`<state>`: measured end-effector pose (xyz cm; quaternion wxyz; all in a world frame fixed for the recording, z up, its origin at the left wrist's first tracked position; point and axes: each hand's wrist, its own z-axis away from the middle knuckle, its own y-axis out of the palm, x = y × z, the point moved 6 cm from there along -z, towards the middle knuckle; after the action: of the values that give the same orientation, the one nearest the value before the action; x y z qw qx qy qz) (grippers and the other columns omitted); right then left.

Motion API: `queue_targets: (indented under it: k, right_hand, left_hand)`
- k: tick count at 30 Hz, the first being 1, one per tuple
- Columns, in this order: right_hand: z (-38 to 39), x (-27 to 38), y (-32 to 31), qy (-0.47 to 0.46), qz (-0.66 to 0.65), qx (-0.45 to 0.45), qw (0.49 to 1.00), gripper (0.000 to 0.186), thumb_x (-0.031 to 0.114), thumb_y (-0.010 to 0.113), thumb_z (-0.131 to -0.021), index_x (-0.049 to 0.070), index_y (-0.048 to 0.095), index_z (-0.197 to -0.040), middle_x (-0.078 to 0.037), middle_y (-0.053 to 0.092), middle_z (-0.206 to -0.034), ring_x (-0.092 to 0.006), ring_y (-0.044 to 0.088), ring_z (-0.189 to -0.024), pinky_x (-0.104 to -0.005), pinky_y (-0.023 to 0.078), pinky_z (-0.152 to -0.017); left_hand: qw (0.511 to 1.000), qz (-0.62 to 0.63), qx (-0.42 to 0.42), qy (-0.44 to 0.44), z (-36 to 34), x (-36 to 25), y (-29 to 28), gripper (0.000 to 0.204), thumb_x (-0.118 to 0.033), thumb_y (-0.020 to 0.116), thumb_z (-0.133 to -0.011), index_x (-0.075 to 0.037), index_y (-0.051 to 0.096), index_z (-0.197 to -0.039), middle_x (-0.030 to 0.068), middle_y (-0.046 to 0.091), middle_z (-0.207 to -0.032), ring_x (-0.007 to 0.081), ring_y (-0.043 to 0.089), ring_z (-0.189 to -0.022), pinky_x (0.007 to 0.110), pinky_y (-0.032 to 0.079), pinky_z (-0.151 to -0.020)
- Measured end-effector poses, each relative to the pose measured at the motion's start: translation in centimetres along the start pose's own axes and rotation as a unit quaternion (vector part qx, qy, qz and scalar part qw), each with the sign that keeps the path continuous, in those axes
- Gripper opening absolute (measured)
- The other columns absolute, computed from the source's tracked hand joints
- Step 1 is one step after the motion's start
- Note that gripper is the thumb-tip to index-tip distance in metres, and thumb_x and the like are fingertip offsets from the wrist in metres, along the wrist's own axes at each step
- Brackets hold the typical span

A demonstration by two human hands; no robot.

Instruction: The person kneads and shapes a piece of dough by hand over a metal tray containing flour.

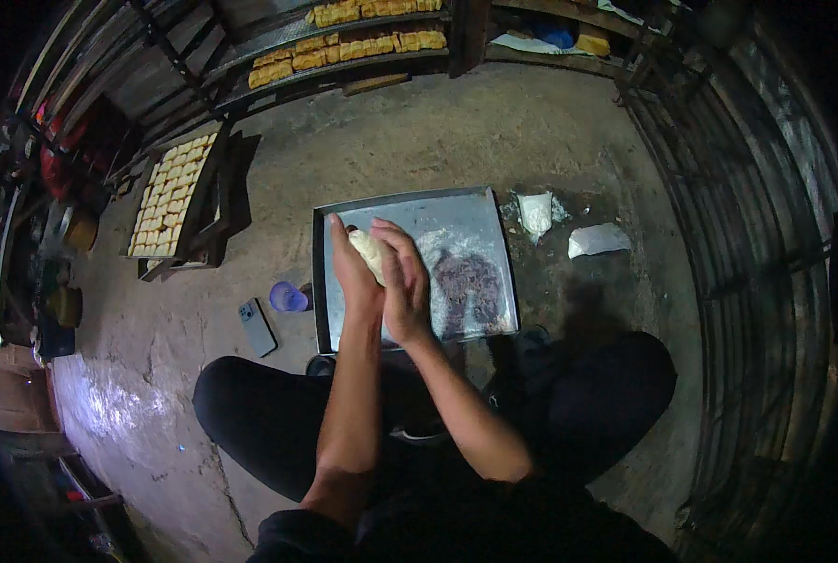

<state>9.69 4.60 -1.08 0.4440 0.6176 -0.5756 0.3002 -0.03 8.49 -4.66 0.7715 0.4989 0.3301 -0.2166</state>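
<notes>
Two hands (408, 281), centre of frame, held one pale lump (367, 253), apparently dough, between their palms over a powder-dusted tray (475, 218).

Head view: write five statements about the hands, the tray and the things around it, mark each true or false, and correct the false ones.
1. The left hand and the right hand hold a pale lump of dough between them. True.
2. A rectangular grey smartphone lies left of the rectangular grey metal tray. True.
3. White powder hides the whole tray. False: bare grey metal shows beside the white powder.
4. A round translucent purple cup stands between phone and tray. True.
5. Two white bags lie inside the tray. False: the squarish white bag and the wide white bag lie right of it.
</notes>
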Motion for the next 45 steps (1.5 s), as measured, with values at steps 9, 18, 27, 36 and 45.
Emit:
queue_targets:
  k: [9, 18, 27, 36, 45]
  right_hand:
    - [-1.2, -2.0, -4.7, 0.063, 0.135, -0.167, 0.975, 0.041, 0.031, 0.044, -0.104, -0.002, 0.067, -0.098, -0.017, 0.07, -0.093, -0.0318, 0.068, -0.089, -0.0402, 0.051, -0.081]
    - [-1.7, -3.4, -5.9, 0.141, 0.226, -0.09, 0.96, 0.053, 0.039, 0.052, -0.1, -0.003, 0.061, -0.07, -0.022, 0.062, -0.063, -0.0346, 0.063, -0.057, -0.0425, 0.046, -0.057]
    - [-0.4, -3.9, -3.2, 0.094, 0.257, 0.001, 0.962, 0.043, 0.029, 0.058, -0.097, -0.001, 0.06, -0.066, -0.025, 0.059, -0.062, -0.0436, 0.061, -0.058, -0.0471, 0.045, -0.052]
    - [0.0, -3.1, -2.5, 0.049, 0.275, 0.027, 0.96, 0.041, 0.028, 0.058, -0.097, -0.002, 0.058, -0.068, -0.024, 0.057, -0.062, -0.0421, 0.06, -0.057, -0.0461, 0.044, -0.052]
    - [-0.7, -1.8, -4.2, 0.084, 0.216, -0.053, 0.971, 0.05, 0.035, 0.052, -0.103, -0.002, 0.057, -0.07, -0.016, 0.053, -0.056, -0.0206, 0.051, -0.051, -0.0391, 0.041, -0.052]
  left_hand:
    - [0.982, -0.182, 0.029, 0.049, 1.9, 3.8, 2.2, 0.056, -0.052, 0.028, -0.107, -0.006, 0.051, -0.085, 0.0058, 0.054, -0.079, 0.0165, 0.046, -0.07, 0.032, 0.043, -0.067]
    - [0.892, -0.423, 0.007, 0.16, 1.2, 2.3, 1.5, 0.066, -0.045, 0.031, -0.107, 0.002, 0.048, -0.064, 0.0126, 0.048, -0.055, 0.0193, 0.044, -0.055, 0.041, 0.037, -0.053]
    - [0.889, -0.437, -0.017, 0.134, -1.5, 1.5, -2.7, 0.065, -0.044, 0.037, -0.105, 0.002, 0.053, -0.062, 0.0084, 0.053, -0.055, 0.0161, 0.047, -0.051, 0.039, 0.036, -0.053]
    - [0.896, -0.423, -0.007, 0.138, -5.3, 2.4, -5.0, 0.064, -0.044, 0.04, -0.104, 0.003, 0.053, -0.063, 0.0083, 0.052, -0.056, 0.0192, 0.045, -0.052, 0.039, 0.036, -0.055]
    - [0.991, -0.057, 0.092, -0.084, -2.8, 1.9, -1.4, 0.086, -0.077, 0.02, -0.094, -0.002, 0.061, -0.103, 0.0077, 0.058, -0.063, 0.02, 0.055, -0.059, 0.032, 0.044, -0.059]
